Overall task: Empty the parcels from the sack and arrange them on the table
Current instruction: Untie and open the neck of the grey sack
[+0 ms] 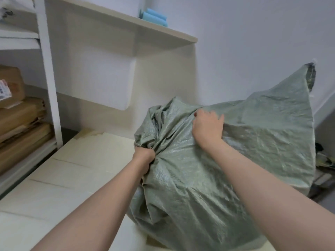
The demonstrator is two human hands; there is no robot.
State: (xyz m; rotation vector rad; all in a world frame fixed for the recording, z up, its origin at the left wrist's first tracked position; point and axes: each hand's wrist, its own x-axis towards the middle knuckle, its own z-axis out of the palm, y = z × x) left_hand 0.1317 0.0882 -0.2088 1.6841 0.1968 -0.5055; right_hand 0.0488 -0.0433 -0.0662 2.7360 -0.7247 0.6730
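Note:
A large grey-green woven sack (226, 169) bulges on the right half of the cream table (76, 171), one corner sticking up at the far right. My left hand (144, 158) is clenched on a bunched fold at the sack's left side. My right hand (208, 127) grips the fabric on top of the sack. The parcels inside are hidden; none lie on the table.
A white shelf unit (47, 73) stands at the left with stacked brown cardboard parcels (20, 124). A raised cream shelf (137, 26) at the back carries blue foam pieces (154, 17). A white wall is behind, and dark clutter (324, 160) lies at the right.

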